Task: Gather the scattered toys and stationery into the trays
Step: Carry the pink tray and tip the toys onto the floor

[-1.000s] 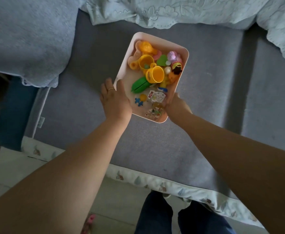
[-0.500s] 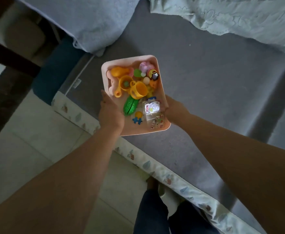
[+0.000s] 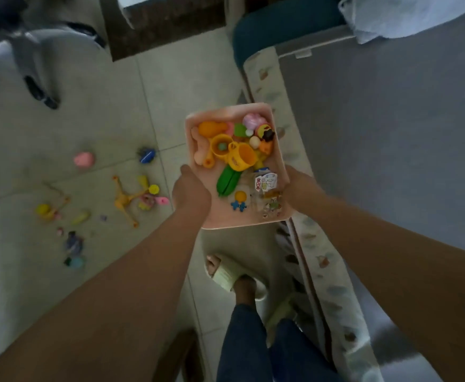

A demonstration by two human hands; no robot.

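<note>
I hold a pink tray in the air over the floor beside the bed edge. My left hand grips its left rim and my right hand grips its right rim. Inside lie several toys: a yellow cup, a green toy, an orange piece and sticker sheets. More toys lie scattered on the floor to the left, among them a pink toy, a blue toy and an orange stick figure.
The grey bed with a patterned border fills the right side. My slippered foot stands on the tiled floor below the tray. A grey chair base sits at the top left, and a dark rug lies at the top.
The tray has left the bed surface and now hangs over the floor. My view has swung left, bringing the scattered floor toys into sight. Both hands keep their grip.
</note>
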